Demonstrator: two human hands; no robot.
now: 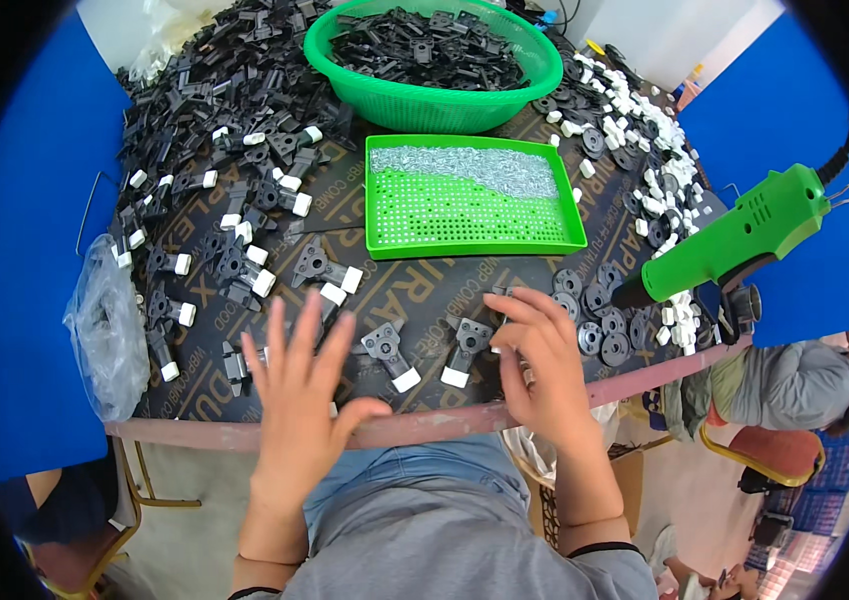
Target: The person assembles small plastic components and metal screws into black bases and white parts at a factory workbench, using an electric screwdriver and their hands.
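Observation:
My left hand (300, 395) is spread over the near left of the table, fingers apart and holding nothing. It partly covers black plastic parts with white end caps, one of them a capped part (317, 265) just past its fingertips. Between my hands lies another black part (383, 343) with its white cap toward me. Beside it, a similar part (469, 338) rests next to my right hand (555, 375). That hand is loosely curved, thumb and fingers apart, with nothing visible held. Black round discs (616, 348) lie just right of it.
A green tray (377, 225) of small silvery pieces stands mid-table, before a green basket (425, 108) of black parts. Black parts (215, 80) heap at the left. White caps (635, 105) are strewn right. A green power screwdriver (735, 235) hangs at the right; a plastic bag (110, 330) lies left.

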